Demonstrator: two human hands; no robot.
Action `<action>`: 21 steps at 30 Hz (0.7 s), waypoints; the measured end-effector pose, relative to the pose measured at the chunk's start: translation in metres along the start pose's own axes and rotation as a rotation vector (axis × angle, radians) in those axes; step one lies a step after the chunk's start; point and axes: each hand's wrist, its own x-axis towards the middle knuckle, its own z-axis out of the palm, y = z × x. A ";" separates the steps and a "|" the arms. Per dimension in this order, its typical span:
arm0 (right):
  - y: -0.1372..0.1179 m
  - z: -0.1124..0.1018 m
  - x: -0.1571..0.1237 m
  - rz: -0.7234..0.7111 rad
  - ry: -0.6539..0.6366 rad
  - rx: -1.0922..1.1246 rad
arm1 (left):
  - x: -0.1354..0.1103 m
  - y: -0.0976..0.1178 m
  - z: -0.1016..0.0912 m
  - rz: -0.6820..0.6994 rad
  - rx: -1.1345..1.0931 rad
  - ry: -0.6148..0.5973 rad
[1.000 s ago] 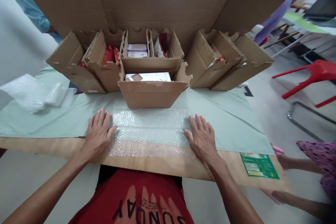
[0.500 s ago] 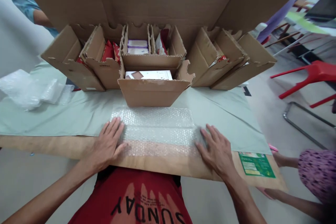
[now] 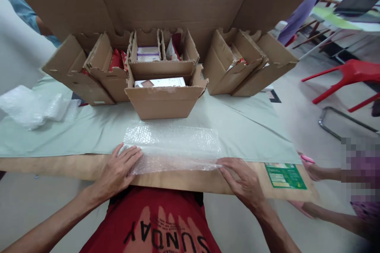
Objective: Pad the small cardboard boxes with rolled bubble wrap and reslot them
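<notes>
A sheet of clear bubble wrap (image 3: 173, 144) lies across the pale green cloth and the wooden table edge in front of me. My left hand (image 3: 120, 166) is at its near left corner, fingers over the wrap and thumb below them, closed on the edge. At the near right corner, my right hand (image 3: 242, 178) pinches the wrap between thumb and fingers. The near edge is slightly raised and creased between both hands. Just beyond the sheet stands an open cardboard box (image 3: 163, 102) with a white carton (image 3: 166, 82) inside.
Several open cardboard bins (image 3: 102, 71) holding packets line the back, before a tall cardboard panel (image 3: 178, 0). Crumpled bubble wrap (image 3: 32, 106) lies at left. A green printed sheet (image 3: 285, 176) is on the right table edge. Another person's legs (image 3: 326, 174) and a red stool (image 3: 350, 73) are at right.
Both hands were flat with fingers spread at the wrap's sides. They now grip its near corners, the right hand having closed into a pinch. The near edge has lifted.
</notes>
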 end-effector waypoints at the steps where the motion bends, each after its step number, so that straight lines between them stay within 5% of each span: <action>1: -0.001 -0.008 0.000 0.030 -0.002 0.020 | 0.000 -0.002 -0.005 -0.038 -0.069 0.030; 5: 0.001 -0.025 0.000 0.179 -0.085 0.097 | 0.009 -0.007 -0.029 -0.373 -0.383 0.004; 10: 0.010 -0.009 0.005 0.392 -0.163 0.304 | 0.034 -0.010 -0.041 -0.729 -0.567 -0.082; 16: 0.024 0.026 0.014 0.687 -0.074 0.347 | 0.053 -0.023 -0.034 -0.849 -0.699 -0.025; 21: 0.023 0.035 0.015 0.756 -0.099 0.094 | 0.058 -0.038 -0.021 -0.807 -0.571 -0.058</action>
